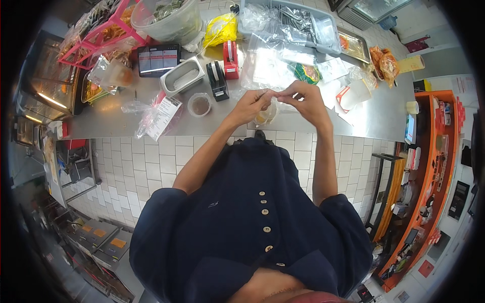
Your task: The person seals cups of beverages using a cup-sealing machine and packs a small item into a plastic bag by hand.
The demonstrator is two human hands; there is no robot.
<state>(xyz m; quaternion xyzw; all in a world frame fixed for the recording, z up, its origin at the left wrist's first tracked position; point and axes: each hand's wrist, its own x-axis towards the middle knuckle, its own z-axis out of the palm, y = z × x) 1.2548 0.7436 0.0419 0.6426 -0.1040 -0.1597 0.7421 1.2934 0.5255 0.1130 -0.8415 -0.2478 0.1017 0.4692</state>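
Observation:
Both my hands meet above the front edge of the steel counter [227, 127]. My left hand [253, 106] and my right hand [303, 99] pinch the gathered neck of a small clear plastic bag [267, 115] between their fingertips. Something pale yellowish shows in the bag, which hangs below the fingers. To the left stand a round clear tub with brown contents [199, 105], a black tape dispenser [217, 81] and a red tape dispenser [230, 60]. Farther left, a printed paper slip [163, 118] lies on a pinkish plastic bag [146, 120].
Behind are a metal pan [182, 75], a tablet [159, 60], a large plastic tub [166, 26] and a blue-grey bin of plastic packaging [326, 34]. A green packet [307, 73] and a red-and-white paper container [354, 95] lie on the right. Orange shelving [424, 181] stands farther right.

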